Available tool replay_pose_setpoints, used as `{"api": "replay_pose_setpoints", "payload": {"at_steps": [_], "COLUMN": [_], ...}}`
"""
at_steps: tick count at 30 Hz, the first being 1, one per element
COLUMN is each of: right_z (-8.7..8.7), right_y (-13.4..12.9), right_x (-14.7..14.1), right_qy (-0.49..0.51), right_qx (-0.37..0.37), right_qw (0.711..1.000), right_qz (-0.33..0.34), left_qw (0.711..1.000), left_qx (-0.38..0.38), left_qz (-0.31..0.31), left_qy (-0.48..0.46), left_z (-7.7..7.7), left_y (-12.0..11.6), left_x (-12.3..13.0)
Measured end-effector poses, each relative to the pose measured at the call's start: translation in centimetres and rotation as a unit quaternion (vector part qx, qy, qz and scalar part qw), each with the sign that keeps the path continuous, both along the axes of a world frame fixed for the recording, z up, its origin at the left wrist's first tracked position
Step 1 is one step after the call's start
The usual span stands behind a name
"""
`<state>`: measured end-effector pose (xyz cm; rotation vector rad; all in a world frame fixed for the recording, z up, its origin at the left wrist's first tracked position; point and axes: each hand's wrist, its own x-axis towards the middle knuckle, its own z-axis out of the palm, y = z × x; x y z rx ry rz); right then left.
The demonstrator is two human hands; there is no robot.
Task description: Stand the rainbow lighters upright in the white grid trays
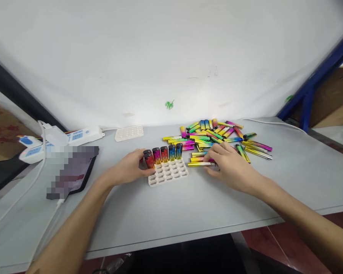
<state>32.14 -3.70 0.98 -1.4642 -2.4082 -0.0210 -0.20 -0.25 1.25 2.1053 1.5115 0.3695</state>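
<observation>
A white tray with rows of slots (168, 172) lies on the table, with several upright lighters (164, 153) in red, pink and blue along its back row. At its left end my left hand (131, 166) closes thumb and fingers round a red lighter (149, 161) standing at the corner. Right of the tray, my right hand (224, 163) reaches over the near edge of a heap of shiny coloured lighters (214, 135). Its curled fingers touch the pieces beside a yellow and silver one (200, 164); whether they grip one is unclear.
A second white slotted tray (129, 133) lies near the wall. On the left are a tablet or phone (74, 173) with a cable and white power strips (84, 136). A white cable (274, 122) runs along the back right, near a blue metal frame (307, 106).
</observation>
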Motion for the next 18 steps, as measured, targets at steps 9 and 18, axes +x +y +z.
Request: {"api": "replay_pose_setpoints", "payload": {"at_steps": [9,18], "right_z": [2.5,0.0], "right_y": [2.2,2.4], "right_x": [-3.8,-4.9], "right_qy": [0.536,0.633], "right_qx": [-0.267,-0.318], "right_qw": [0.800,0.706], "right_qz": [0.046,-0.008], "left_qw": [0.999,1.000], "left_qx": [-0.014,-0.002], "left_qz": [0.005,0.007], "left_qy": [-0.034,-0.021], "left_z": [0.3,-0.3], "left_y": [-0.2,-0.3], "left_x": [-0.1,0.5]}}
